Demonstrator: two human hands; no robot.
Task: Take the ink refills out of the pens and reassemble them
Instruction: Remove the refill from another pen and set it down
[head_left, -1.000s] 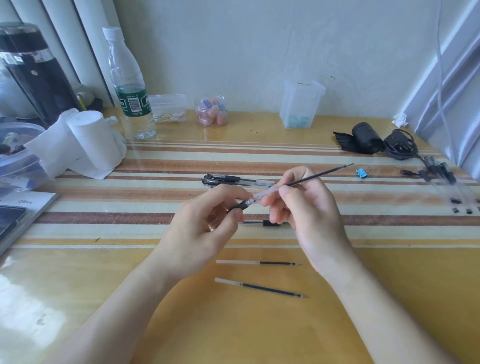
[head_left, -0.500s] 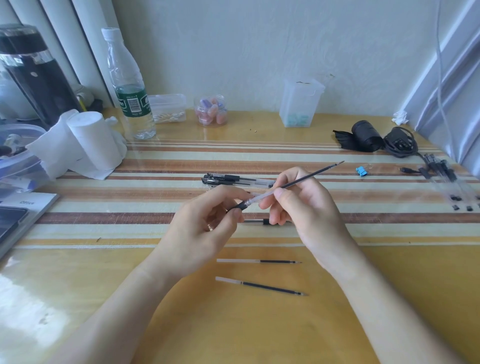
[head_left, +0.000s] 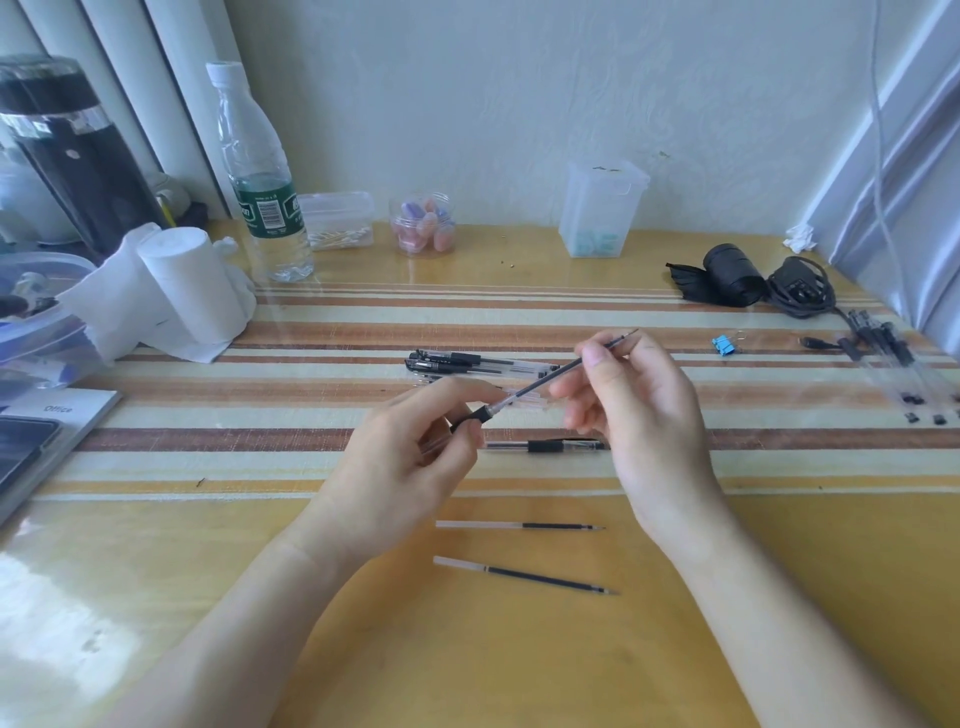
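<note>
Above table (head_left: 260, 571) centre: left hand (head_left: 395, 467) grips barrel (head_left: 480, 415); right hand (head_left: 639, 415) pinches refill (head_left: 535, 387), partly inside barrel. Near side: two loose refills (head_left: 519, 526) lie flat, apart.

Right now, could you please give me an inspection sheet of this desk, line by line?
Surface: table, glossy yellow with a striped band across the middle.
Job's things: pen barrel with its refill partly out; two loose refills lying nearest the person; grouped pens behind the hands; single pen under them; further pens at the right edge.
Clutter: water bottle, tissue roll, jar, blue clip.
Hands: left hand grips the pen barrel; right hand pinches the refill in its fingers.
Cables: black cable bundled at the back right.
Surroundings: white wall; curtain at the left.
</note>
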